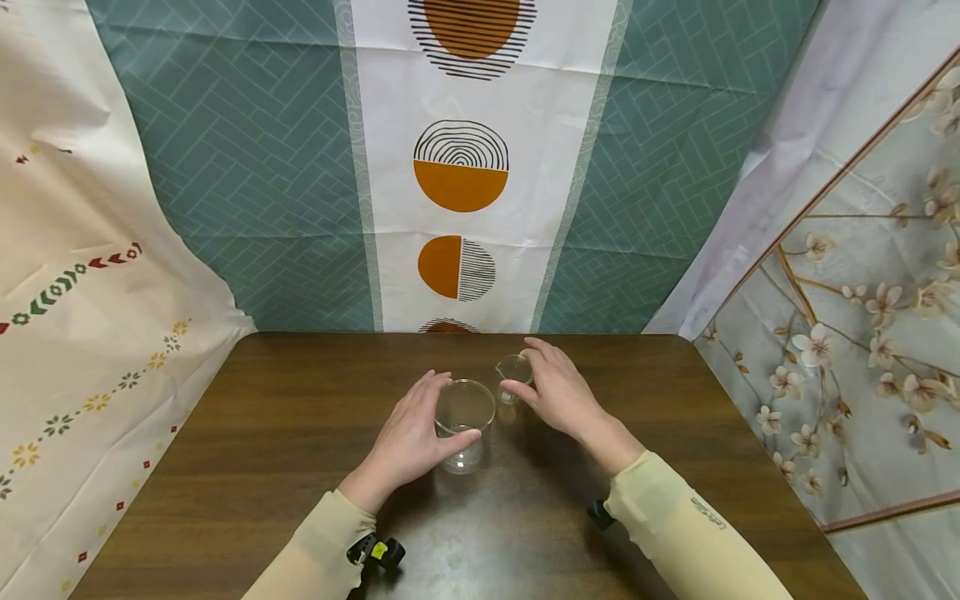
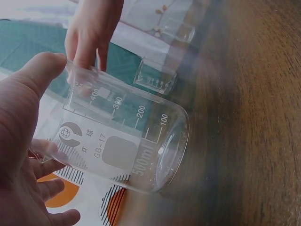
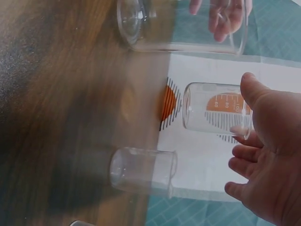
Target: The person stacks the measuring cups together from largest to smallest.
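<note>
My left hand (image 1: 415,432) grips a large glass beaker (image 2: 127,127) near its rim, thumb on one side and fingers round the other. White print on its wall reads 500ml. My right hand (image 1: 558,387) holds a small glass beaker (image 3: 218,108) by the rim between thumb and fingers. In the right wrist view the small beaker appears raised off the table, to the right of the large one. Both look see-through, with no contents visible. Whether the large beaker's base touches the table, I cannot tell.
Another small beaker (image 3: 143,172) stands on the brown table (image 1: 300,400) beyond my right hand, hidden from the head view. The left wrist view shows one more glass (image 2: 178,30) farther off. Patterned cloths (image 1: 262,167) hang round the table's back and sides.
</note>
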A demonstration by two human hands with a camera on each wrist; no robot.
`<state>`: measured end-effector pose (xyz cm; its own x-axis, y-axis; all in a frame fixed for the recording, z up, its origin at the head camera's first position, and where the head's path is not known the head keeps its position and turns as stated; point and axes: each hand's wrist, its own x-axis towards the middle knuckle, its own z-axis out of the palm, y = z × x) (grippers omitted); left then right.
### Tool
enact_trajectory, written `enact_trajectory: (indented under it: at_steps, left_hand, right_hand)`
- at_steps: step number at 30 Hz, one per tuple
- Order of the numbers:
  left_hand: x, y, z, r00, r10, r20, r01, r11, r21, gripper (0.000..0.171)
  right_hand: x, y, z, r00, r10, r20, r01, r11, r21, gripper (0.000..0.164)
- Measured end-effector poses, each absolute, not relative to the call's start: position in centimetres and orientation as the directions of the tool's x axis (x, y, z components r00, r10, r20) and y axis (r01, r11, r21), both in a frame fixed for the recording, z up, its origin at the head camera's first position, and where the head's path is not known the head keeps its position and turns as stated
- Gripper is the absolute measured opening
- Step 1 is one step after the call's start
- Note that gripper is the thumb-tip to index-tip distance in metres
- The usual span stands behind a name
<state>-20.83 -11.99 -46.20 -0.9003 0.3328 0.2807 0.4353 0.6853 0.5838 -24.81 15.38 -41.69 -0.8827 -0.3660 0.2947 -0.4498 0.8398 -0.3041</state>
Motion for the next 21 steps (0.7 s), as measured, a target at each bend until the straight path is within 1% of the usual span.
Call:
enact_trajectory:
  at_steps: [6,12,21]
  left_hand:
    - [-20.8,-12.0,-46.1,-0.891,0.332,0.310,0.453,0.679,0.578,0.095]
    - [-20.8,-12.0,-46.2,-0.897,0.337,0.285,0.441,0.685,0.580,0.097]
    - [-20.9,-12.0,-46.3,-0.897,0.336,0.289,0.443,0.682,0.582,0.099]
  right_hand:
    - [-24.3,15.3,-41.0,-0.877,-0.369,0.308,-0.457,0.838,-0.298,0.064]
    - [-23.9,15.3,-40.4,-0.878,-0.368,0.307,-0.457,0.835,-0.307,0.063]
    - [-23.5,15.3,-39.7,-0.877,-0.364,0.313,-0.458,0.828,-0.322,0.061]
